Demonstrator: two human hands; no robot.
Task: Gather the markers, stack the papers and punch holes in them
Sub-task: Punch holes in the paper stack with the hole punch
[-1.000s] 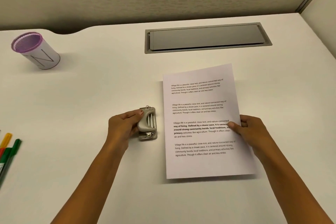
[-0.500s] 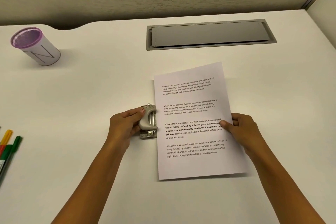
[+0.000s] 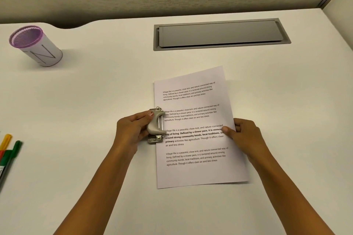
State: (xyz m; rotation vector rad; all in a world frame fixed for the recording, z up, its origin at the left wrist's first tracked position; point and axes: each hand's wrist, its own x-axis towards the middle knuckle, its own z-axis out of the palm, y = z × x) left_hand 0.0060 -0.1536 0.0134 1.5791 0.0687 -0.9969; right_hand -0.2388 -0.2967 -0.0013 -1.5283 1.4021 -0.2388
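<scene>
A grey metal hole punch [image 3: 156, 126] sits on the white desk, and my left hand [image 3: 133, 129] grips it from the left. The stack of printed papers [image 3: 196, 170] lies just right of it, its left edge tucked into the punch's slot. My right hand [image 3: 244, 135] pinches the papers' right edge, thumb on top. Several markers [image 3: 9, 150], yellow, red and green, lie at the far left edge of the desk, partly cut off by the frame.
A white cup with a purple mesh rim [image 3: 36, 46] stands at the back left. A grey cable hatch [image 3: 219, 34] is set into the desk [image 3: 95, 91] at the back. A partition wall runs behind and along the right.
My right hand has slid the papers to the left, until their left edge entered the punch. My left hand has stayed on the punch.
</scene>
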